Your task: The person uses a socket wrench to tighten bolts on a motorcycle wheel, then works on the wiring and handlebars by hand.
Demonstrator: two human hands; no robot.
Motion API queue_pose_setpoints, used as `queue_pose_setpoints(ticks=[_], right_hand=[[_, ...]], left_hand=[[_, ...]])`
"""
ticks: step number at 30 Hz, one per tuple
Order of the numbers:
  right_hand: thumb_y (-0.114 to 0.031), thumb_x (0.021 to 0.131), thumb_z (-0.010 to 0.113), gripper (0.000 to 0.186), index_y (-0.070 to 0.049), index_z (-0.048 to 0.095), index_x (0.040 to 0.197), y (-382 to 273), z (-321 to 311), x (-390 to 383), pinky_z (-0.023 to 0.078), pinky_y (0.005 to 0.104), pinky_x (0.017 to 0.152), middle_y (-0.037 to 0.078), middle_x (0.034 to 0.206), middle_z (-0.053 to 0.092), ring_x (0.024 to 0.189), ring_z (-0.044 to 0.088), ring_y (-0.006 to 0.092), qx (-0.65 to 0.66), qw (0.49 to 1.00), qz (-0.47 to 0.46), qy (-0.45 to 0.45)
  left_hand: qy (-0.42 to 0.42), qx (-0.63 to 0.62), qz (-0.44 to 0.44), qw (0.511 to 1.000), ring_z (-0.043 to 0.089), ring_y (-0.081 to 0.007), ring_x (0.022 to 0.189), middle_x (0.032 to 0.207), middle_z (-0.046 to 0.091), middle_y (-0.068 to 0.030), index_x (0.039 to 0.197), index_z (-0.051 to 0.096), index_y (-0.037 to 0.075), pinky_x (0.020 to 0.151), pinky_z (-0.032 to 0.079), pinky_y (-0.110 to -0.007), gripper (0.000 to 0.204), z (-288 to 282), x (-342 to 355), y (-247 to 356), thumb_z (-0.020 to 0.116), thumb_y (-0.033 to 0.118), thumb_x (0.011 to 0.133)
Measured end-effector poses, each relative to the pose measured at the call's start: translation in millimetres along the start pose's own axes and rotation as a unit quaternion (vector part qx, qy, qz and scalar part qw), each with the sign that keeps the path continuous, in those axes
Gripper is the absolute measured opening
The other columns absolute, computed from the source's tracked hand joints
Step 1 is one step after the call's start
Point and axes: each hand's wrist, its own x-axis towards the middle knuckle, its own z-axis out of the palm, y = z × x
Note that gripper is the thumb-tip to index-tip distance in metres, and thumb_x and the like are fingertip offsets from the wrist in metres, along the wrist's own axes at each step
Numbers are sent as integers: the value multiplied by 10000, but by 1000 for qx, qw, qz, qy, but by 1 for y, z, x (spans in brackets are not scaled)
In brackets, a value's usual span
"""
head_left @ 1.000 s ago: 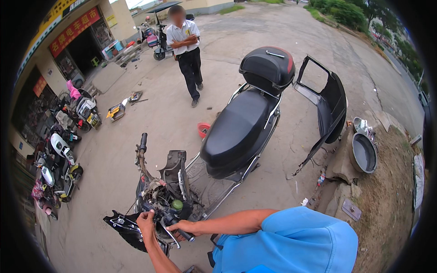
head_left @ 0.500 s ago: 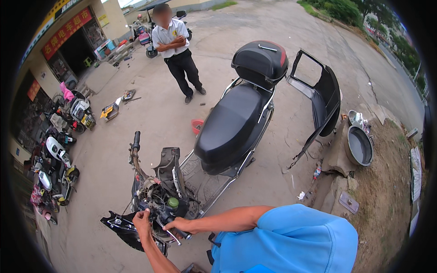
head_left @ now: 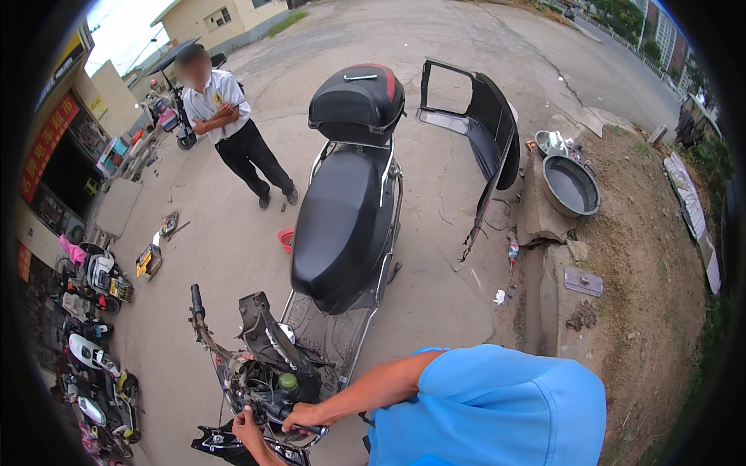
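A partly dismantled scooter stands before me, with its black seat (head_left: 336, 229), top box (head_left: 356, 105) and exposed front wiring (head_left: 252, 369). My left hand (head_left: 247, 423) is at the bottom of the view, its fingers pinched at the handlebar controls; what they hold is too small to make out. My right hand (head_left: 301, 418) is closed on the handlebar (head_left: 311, 429) beside it, near a green round reservoir (head_left: 287, 382). A detached black panel (head_left: 214, 443) sits under the front end, at my lower left.
A person (head_left: 237, 140) stands ahead-left with arms crossed. A large black body frame (head_left: 497, 132) stands at the right, near a metal basin (head_left: 569, 186) on a ledge. Parked scooters (head_left: 97, 357) line the shopfront at left. A red tub (head_left: 285, 239) and tools (head_left: 149, 262) lie on the ground.
The view has turned up and rightward, so the scene sits further left and more road shows. The person's body has shifted slightly. My hands remain at the handlebar.
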Motion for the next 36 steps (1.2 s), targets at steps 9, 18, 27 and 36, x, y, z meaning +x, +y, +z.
queue_pose_setpoints(ticks=[9,18,27,36], right_hand=[[-410,797,731,429,-11,621,913,9,-5,15,486,357,523,86,735,589,579,594,213,101,989,43,-104],[-476,787,744,478,-18,683,909,3,-2,6,524,352,606,100,783,615,672,613,188,28,999,7,-31],[-335,793,764,340,-29,617,802,-14,-8,-11,482,304,534,49,690,590,555,552,141,-42,998,33,43],[-411,867,715,425,-22,626,1014,-9,-14,-12,563,333,712,140,898,686,770,684,227,35,994,90,-55]], left_hand=[[-4,216,37,976,682,-322,831,983,728,-237,1068,708,-84,782,522,-424,525,-8,-17,36,707,408,886],[-9,70,28,997,553,-222,670,796,611,-99,926,648,-5,595,427,-350,407,-1,22,-27,727,392,884],[-23,12,-20,999,490,-76,608,713,573,29,852,658,30,503,386,-242,324,12,-34,53,760,337,863],[-8,-3,-36,999,520,-104,658,702,629,-27,797,686,-29,610,428,-299,364,14,-41,52,813,312,806]])
